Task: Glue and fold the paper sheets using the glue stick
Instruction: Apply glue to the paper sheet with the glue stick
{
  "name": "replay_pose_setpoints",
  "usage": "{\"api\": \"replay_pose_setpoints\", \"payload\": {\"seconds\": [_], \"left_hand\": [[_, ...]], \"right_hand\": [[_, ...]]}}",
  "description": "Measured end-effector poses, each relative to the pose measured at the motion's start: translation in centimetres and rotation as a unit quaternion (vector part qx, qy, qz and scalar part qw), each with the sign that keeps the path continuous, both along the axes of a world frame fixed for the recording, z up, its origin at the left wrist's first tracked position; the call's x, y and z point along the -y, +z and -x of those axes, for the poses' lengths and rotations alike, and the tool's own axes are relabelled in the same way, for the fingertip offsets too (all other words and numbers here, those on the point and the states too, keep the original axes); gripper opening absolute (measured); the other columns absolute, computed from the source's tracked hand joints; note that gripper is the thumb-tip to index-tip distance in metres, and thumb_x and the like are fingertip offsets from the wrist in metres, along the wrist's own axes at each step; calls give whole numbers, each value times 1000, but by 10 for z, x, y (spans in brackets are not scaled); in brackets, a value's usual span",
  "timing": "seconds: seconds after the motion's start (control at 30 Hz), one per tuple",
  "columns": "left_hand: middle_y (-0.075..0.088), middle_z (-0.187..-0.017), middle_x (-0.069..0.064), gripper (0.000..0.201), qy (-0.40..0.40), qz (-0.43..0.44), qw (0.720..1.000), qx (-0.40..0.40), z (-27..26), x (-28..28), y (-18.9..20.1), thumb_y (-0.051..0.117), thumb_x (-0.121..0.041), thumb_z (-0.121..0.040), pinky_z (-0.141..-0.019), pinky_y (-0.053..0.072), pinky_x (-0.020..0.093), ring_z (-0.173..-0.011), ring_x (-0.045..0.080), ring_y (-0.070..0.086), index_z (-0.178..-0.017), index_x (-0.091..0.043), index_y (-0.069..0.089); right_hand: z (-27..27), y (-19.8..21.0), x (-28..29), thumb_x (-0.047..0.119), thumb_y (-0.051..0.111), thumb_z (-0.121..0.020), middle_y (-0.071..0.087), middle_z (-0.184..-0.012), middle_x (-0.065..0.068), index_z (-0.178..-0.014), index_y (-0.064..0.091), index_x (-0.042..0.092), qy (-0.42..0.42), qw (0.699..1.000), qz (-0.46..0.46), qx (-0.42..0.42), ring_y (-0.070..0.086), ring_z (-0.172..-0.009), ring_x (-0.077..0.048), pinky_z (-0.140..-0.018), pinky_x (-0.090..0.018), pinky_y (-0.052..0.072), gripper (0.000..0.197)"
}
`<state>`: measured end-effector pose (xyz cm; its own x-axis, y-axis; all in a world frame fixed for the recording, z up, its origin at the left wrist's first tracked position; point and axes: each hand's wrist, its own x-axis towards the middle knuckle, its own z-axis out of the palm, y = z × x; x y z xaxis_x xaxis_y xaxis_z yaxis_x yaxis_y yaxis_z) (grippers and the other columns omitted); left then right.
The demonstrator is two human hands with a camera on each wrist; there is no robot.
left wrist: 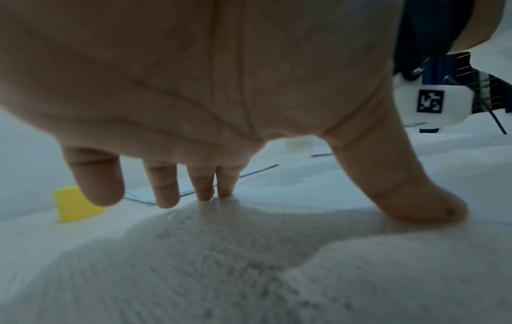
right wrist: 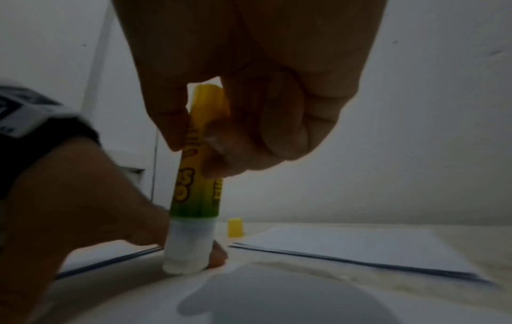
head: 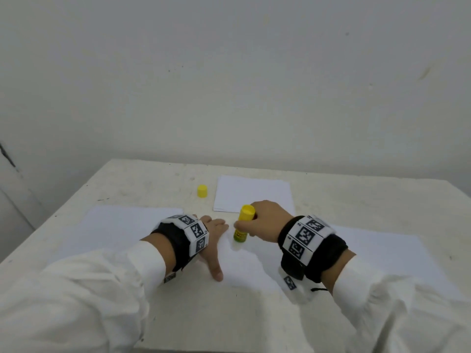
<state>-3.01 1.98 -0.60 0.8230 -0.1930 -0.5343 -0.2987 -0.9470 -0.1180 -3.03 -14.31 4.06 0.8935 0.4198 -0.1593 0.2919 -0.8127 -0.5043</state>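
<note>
A large white paper sheet (head: 127, 230) lies across the near half of the table. My left hand (head: 212, 238) presses flat on it with fingers spread; in the left wrist view the fingertips (left wrist: 205, 193) and thumb touch the paper (left wrist: 194, 263). My right hand (head: 265, 220) grips a yellow-green glue stick (head: 243, 224) upright, its tip down on the sheet just right of my left fingers. In the right wrist view the stick's clear white end (right wrist: 188, 247) touches the paper (right wrist: 277, 296), with thumb and fingers (right wrist: 219, 140) curled round the barrel.
The yellow cap (head: 202, 191) stands on the table (head: 142, 182) behind my left hand, also visible as the cap (left wrist: 75, 205) and the cap (right wrist: 235, 228). A smaller stack of white sheets (head: 252, 193) lies beyond the glue stick. A wall rises behind the table.
</note>
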Motion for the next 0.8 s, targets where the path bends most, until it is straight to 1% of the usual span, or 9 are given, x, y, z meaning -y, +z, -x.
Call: {"api": "replay_pose_setpoints", "payload": {"seconds": [0.13,0.23,0.33,0.4,0.47,0.53,0.6,0.67,0.8], "left_hand": [[22,-152,-8,135,16,13,1000,4,-1,-4,-6,77,-75,-39,-110,27,50,-134,24,27,-149,-33,10],[22,-152,-11,134,8,20,1000,4,-2,-6,-9,77,-76,-38,-111,26,50,-135,24,25,-149,-35,12],[25,-149,-11,128,-3,18,1000,1,-2,-5,-7,77,-76,-41,-109,28,51,-134,25,26,-146,-36,17],[18,-154,-8,126,-11,10,1000,-1,-1,-3,-5,77,-75,-44,-111,25,52,-138,28,21,-147,-37,15],[5,-159,-4,129,-13,2,1000,-8,0,-1,-3,77,-73,-49,-113,18,51,-144,30,10,-150,-36,7],[-2,-160,-3,136,-6,-3,1000,-8,0,-2,-4,77,-75,-48,-114,15,51,-146,30,5,-152,-33,0],[-4,-161,-4,139,0,-11,1000,-7,0,-2,-5,76,-75,-50,-115,13,51,-147,28,3,-153,-28,-4],[-4,-161,-4,137,3,-21,1000,-3,1,-1,-4,76,-72,-54,-116,13,50,-147,27,3,-153,-22,-4],[3,-161,-1,135,-3,-35,999,3,0,4,-3,77,-71,-54,-116,17,51,-146,27,9,-152,-19,1]], "right_hand": [[-5,-11,-25,36,59,-86,45,-68,3,-65,41,18,19,999,40,19,46,-68,-15,-53,-23,33,33],[-2,-16,-28,36,59,-85,46,-67,3,-65,41,19,24,999,41,21,46,-68,-14,-52,-22,34,32],[11,-15,-25,33,60,-86,48,-66,3,-62,44,19,60,997,39,16,46,-65,-13,-54,-23,36,32],[22,-13,-22,32,61,-86,48,-66,5,-62,44,21,78,996,49,18,47,-65,-12,-55,-22,36,32],[33,-11,-19,32,62,-85,46,-65,7,-61,42,24,87,995,52,20,45,-61,-8,-54,-20,34,32],[41,-10,-16,32,62,-85,46,-64,9,-62,41,25,91,994,51,17,42,-60,-5,-52,-19,33,32],[46,-10,-13,33,63,-84,48,-67,6,-65,46,20,86,995,50,11,45,-63,-9,-54,-20,35,29],[49,-11,-8,34,64,-83,52,-70,4,-70,51,17,69,997,44,2,48,-67,-12,-58,-23,38,25],[55,-12,11,32,65,-81,56,-75,2,-74,53,13,37,999,38,0,51,-71,-14,-64,-27,43,23]]}}
